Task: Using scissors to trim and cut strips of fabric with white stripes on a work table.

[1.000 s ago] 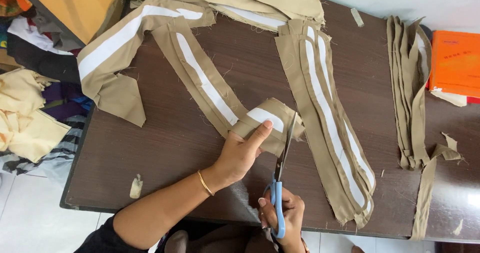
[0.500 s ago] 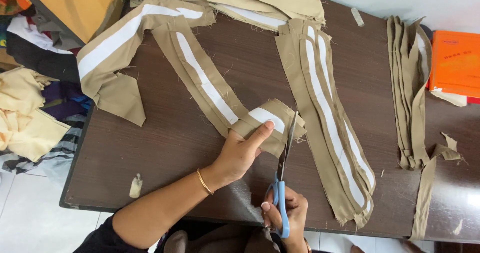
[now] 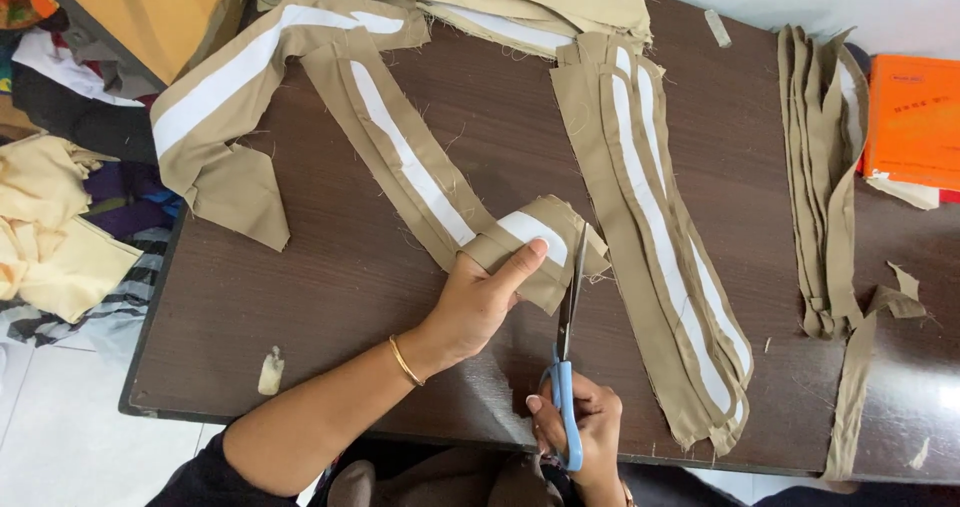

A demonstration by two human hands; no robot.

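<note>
- Your left hand [image 3: 478, 302] presses flat on the folded end of a khaki fabric strip [image 3: 420, 177] with a white band down its middle, fingers stretched over the fold, thumb pinching the cloth from below.
- Your right hand [image 3: 580, 427] is clenched through the blue handles of a pair of scissors [image 3: 568, 352]; the blades point away from you, nearly closed, along the right edge of the folded end.
- The strip runs from your left hand up and to the left across the dark brown table [image 3: 330, 287].
- Just right of the scissors lies a stack of similar long strips [image 3: 655, 237].
- Further right, a pile of narrow khaki strips [image 3: 820, 177], then an orange box [image 3: 915, 122].
- Far left of your left hand, off the table edge, lies a heap of yellow cloth [image 3: 50, 227].
</note>
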